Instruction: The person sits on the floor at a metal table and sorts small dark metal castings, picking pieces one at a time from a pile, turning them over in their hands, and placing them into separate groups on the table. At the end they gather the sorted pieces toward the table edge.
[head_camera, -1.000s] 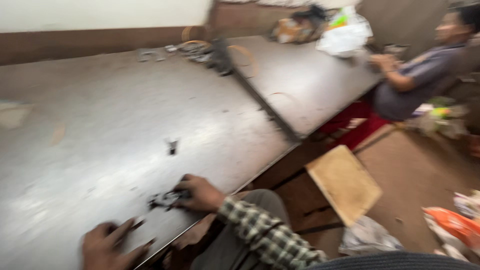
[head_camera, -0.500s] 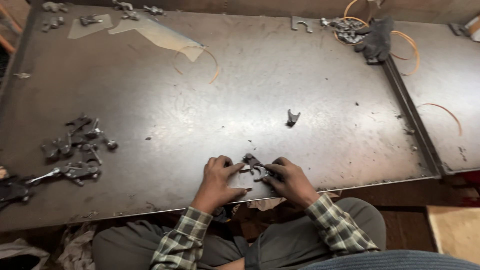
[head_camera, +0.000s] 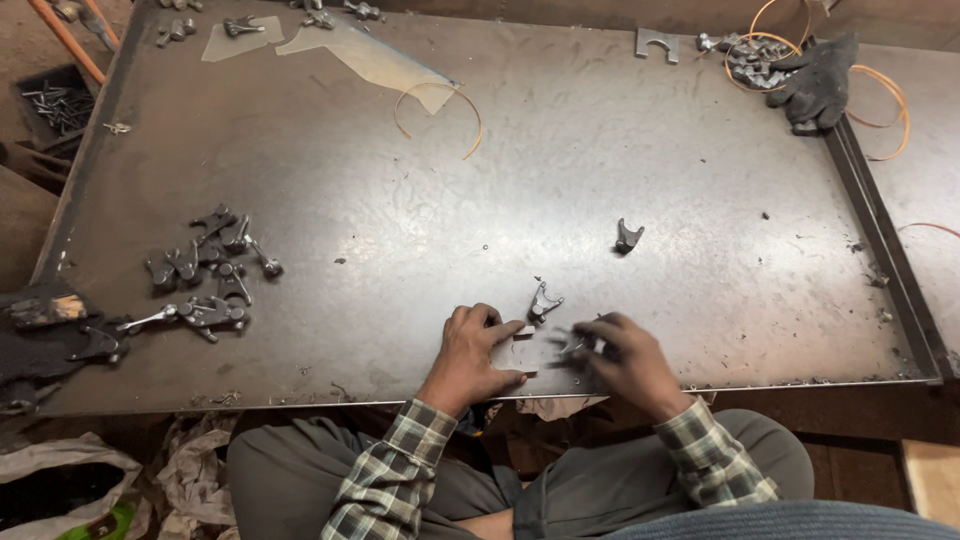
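left hand lay open, flat on plate | right hand pinched small part | fork piece just beyond fingers | best: press plate steady, seat part squarely

- Left hand flat on bench near front edge, fingers on a pale flat piece.
- Right hand pinching a small metal part, blurred.
- Forked part just beyond the hands; another farther out.
- Parts pile at left, glove far right.
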